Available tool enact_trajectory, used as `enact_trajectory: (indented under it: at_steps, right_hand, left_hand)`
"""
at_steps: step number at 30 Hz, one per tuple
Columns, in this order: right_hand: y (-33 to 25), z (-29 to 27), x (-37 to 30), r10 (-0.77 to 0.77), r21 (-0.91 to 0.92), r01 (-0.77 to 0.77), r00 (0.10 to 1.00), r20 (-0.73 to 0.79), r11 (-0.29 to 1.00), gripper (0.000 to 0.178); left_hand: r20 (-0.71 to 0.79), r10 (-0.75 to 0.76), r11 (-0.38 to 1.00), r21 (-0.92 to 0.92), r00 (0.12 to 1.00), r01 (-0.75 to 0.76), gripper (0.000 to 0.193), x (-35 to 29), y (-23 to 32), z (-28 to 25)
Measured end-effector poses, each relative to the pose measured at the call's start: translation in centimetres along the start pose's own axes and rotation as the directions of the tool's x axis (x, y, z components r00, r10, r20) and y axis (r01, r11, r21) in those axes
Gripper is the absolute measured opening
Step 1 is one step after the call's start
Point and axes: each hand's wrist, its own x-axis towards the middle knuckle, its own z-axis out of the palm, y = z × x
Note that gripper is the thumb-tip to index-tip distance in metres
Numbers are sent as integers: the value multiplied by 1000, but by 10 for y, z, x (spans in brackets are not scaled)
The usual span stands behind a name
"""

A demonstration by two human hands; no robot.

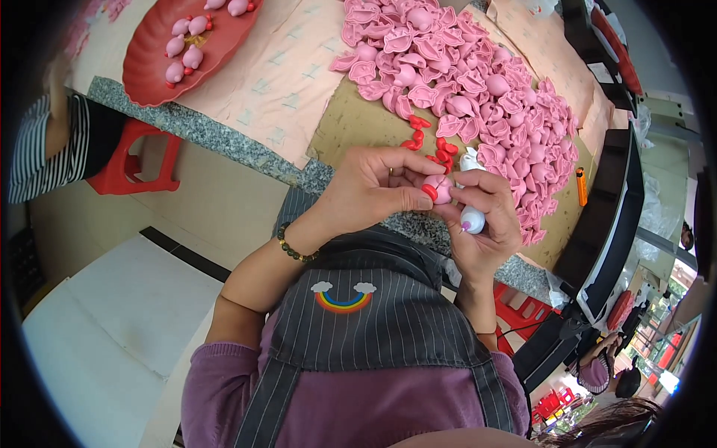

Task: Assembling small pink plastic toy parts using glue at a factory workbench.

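Observation:
Above the table's near edge, my two hands meet on a small round pink piece (443, 188) with a red part (429, 192) against its left side. My left hand (362, 190) is closed, thumb and forefinger pinching at the red part. Fingertips of my right hand (489, 213) press the pink piece from the other side. Tucked in that same hand is a small white squeeze bottle (472, 219) with a pinkish tip pointing toward me. Several loose red parts (446, 149) lie just beyond my fingers. A large heap of pink moulded pieces (515, 123) spreads behind them.
A red scalloped tray (146, 86) at the far left carries several assembled pink-and-red pieces. An orange-handled tool (582, 187) lies right of the heap. Black bins (616, 172) line the right side. Under the table stands a red stool (138, 160), near a person in stripes (48, 145).

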Motion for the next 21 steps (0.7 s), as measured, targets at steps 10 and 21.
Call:
enact_trajectory:
  at_steps: [10, 21]
  right_hand:
    - [11, 4, -2, -47, 76, 46, 999, 16, 996, 31]
    - [13, 6, -8, -138, 157, 129, 989, 47, 979, 34]
  left_hand:
    - [-31, -53, 991, -123, 998, 49, 35, -1, -3, 1]
    - [32, 141, 979, -152, 989, -135, 31, -6, -17, 2]
